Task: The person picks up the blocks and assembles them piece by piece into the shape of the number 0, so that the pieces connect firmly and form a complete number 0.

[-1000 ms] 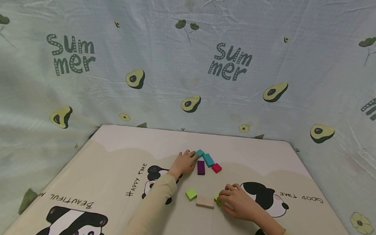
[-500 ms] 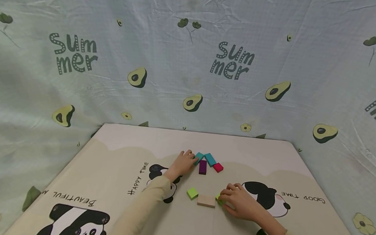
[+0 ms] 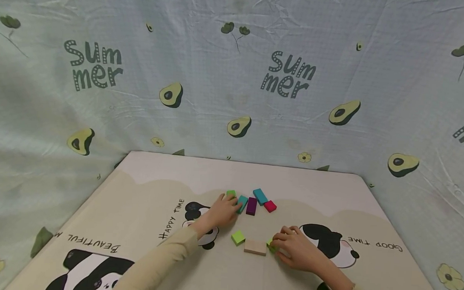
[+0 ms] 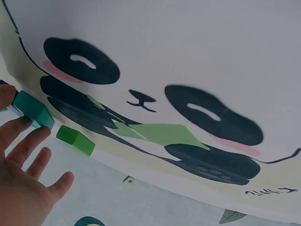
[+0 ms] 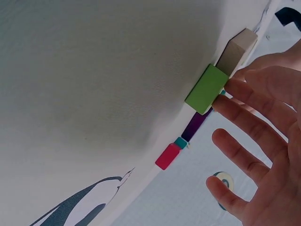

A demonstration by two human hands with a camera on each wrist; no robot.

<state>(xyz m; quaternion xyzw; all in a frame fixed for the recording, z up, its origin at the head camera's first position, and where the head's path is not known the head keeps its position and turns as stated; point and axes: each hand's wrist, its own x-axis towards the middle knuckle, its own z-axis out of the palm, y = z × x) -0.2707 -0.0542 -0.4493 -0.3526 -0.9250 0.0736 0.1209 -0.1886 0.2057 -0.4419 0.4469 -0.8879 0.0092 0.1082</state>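
My left hand (image 3: 223, 211) holds a teal block (image 3: 242, 204) beside an upright-looking purple block (image 3: 251, 206); in the left wrist view the thumb and two fingertips are on the teal block (image 4: 33, 108). Just beyond that hand lies a green block (image 3: 231, 192). My right hand (image 3: 295, 249) touches another green block (image 3: 270, 245) with its fingertips, the fingers extended in the right wrist view. This green block (image 5: 207, 89) adjoins the end of a plain wooden block (image 3: 255, 247). A third green block (image 3: 238, 238) sits at the wooden block's other end.
Behind the purple block lie a second teal block (image 3: 259, 196) and a red block (image 3: 270, 206), close together. The table (image 3: 311, 186) has a panda-printed cover. A patterned cloth (image 3: 203, 75) hangs along its far edge.
My left hand has drawn the teal block back toward me, alongside the purple one, leaving the far green block visible. My right hand stays at its green block. The head view has shifted slightly.
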